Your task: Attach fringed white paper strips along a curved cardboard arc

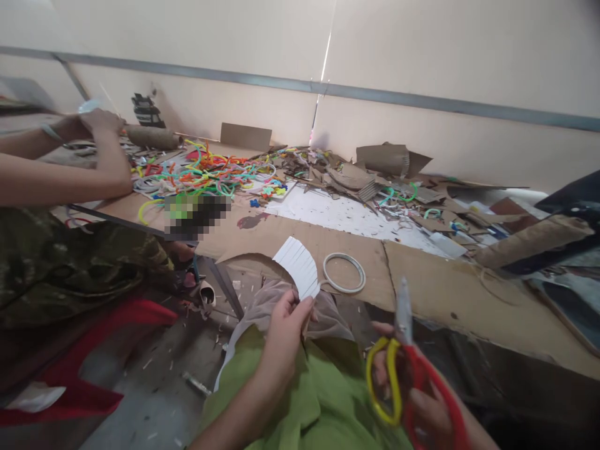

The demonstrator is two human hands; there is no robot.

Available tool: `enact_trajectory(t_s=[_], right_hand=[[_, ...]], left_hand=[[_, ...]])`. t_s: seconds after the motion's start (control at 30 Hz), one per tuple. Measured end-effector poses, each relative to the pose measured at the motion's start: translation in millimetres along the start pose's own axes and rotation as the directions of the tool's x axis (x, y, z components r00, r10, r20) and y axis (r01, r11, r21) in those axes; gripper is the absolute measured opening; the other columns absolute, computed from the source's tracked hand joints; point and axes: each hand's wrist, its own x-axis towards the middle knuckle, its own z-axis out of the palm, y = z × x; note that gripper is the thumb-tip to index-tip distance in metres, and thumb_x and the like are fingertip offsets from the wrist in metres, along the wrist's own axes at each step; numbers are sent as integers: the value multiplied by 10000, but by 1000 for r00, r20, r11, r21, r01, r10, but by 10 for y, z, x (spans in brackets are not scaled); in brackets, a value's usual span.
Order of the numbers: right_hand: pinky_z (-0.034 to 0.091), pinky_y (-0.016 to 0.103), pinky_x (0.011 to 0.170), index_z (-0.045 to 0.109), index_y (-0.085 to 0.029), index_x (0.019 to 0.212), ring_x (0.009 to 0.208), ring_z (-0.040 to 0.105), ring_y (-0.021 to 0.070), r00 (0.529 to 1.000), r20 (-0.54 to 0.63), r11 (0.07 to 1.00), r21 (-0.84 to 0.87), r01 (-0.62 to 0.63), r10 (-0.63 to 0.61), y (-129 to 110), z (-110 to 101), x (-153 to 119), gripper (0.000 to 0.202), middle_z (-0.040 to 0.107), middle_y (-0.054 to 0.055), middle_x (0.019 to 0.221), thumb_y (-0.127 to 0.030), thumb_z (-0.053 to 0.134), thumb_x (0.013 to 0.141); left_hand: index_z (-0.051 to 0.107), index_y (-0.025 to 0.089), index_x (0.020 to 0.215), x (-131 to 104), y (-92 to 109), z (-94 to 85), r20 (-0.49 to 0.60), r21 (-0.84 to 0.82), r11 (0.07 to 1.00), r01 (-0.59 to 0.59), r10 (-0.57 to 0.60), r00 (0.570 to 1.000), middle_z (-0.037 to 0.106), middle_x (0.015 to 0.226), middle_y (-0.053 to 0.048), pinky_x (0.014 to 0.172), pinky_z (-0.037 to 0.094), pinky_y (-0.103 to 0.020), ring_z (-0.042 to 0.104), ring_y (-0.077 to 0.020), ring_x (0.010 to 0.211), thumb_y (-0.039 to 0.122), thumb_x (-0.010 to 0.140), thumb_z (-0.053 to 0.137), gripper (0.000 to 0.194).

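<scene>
Gripping in both hands: left hand [288,322] pinches the lower end of a white pleated strip [296,264], which fans up and away past the fingertips over the near bench edge; right hand [429,406] grasps scissors [403,328], red and yellow handles, blades pointing up, well apart from the strip. Tape ring [344,273] lies flat on the bench [435,281], just right of the strip. Bench covered in brown cardboard, white sheet [314,206] behind, coloured strands [206,169] heaped left, cardboard scraps [349,178] along the back. Pale wall [422,37] beyond. Co-worker's forearm [56,181] at left, red chair [94,356] below.
</scene>
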Motion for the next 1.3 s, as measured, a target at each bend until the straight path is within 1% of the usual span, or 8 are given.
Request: enact_trajectory(t_s=[0.1,0.23,0.43,0.63,0.73,0.83,1.1,1.3], right_hand=[[517,321,634,481,-325,1476,738,604,224,985,158,997,-30,-66,70,-5,281,92,789,654,72,964,-715,684,821],[491,314,654,542,-282,1407,704,569,209,979,171,987,-138,-87,111,-103,517,177,789,606,33,862,-784,645,807],[529,347,790,543,-241,1411,866,656,275,973,218,961,-275,-18,80,15,546,197,788,684,60,936,-780,611,839],[556,386,891,529,-242,1490,1042,701,339,974,218,954,-301,13,55,-125,663,233,859,726,144,1251,-807,572,844],[572,365,794,591,-229,1431,915,722,319,987,159,938,-343,42,14,-114,701,248,817,763,131,1091,-813,533,862],[551,328,697,622,-216,1386,779,701,277,996,84,905,-421,71,-39,11,686,246,752,742,88,897,-780,489,906],[536,290,741,619,-190,1353,696,621,224,994,10,848,-520,102,-113,239,688,261,715,655,14,754,-749,470,934],[536,283,745,662,-201,1217,646,576,205,989,-24,840,-531,113,-148,244,733,280,673,615,-16,684,-774,483,912]], left_hand=[[598,187,810,-22,-17,20,5,-26,1000,-7,8,1000,587,654,32,521,286,-218,389,-95,538,415,807,736,267],[634,186,848,-31,-55,41,12,-85,996,-18,19,1000,605,720,20,620,397,-224,506,-123,642,391,797,769,252],[633,185,829,-51,-73,62,-5,-98,995,-30,29,1000,578,686,32,610,423,-216,513,-119,630,393,788,789,263],[616,210,919,-75,-85,104,38,-154,987,41,-36,999,575,690,45,493,466,-239,501,-120,526,456,798,764,311],[617,216,922,-72,-105,98,22,-135,990,37,-35,999,571,689,44,488,486,-245,495,-123,527,454,809,749,294],[643,206,919,-57,-137,85,15,-92,996,-9,10,1000,621,736,17,540,496,-243,535,-131,580,432,824,739,264],[696,205,1011,-42,-201,109,14,-81,994,-73,74,997,718,965,-39,793,518,-275,637,-176,850,368,859,715,223],[696,186,986,-36,-226,119,-16,-38,997,-70,69,997,714,905,-44,749,506,-267,622,-172,795,376,836,734,246]])
